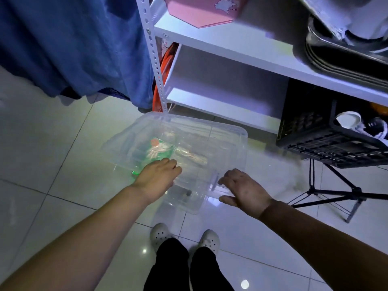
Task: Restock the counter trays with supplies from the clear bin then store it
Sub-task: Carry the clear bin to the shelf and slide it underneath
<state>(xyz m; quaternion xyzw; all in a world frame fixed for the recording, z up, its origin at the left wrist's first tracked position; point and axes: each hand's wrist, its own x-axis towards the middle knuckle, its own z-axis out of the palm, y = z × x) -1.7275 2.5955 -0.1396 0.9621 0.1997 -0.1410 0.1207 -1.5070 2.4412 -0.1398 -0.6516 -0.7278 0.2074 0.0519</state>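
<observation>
The clear bin (210, 139), with its lid on, is held low over the tiled floor in front of a white shelf unit (220, 106). Through its plastic I see a green packet (159, 149) and some clear wrapped supplies. My left hand (157, 175) grips the bin's near left side, fingers curled on the lid. My right hand (245, 192) holds the near right end, fingers on the handle and thumb below it. The bin's far end points toward the lowest shelf opening.
A blue cloth (73, 49) hangs at the left. An orange coil (165, 66) sits behind the shelf post. A black crate (327, 143) on a folding stand (336, 192) is at the right. A pink box (201, 11) sits on an upper shelf. My feet stand below.
</observation>
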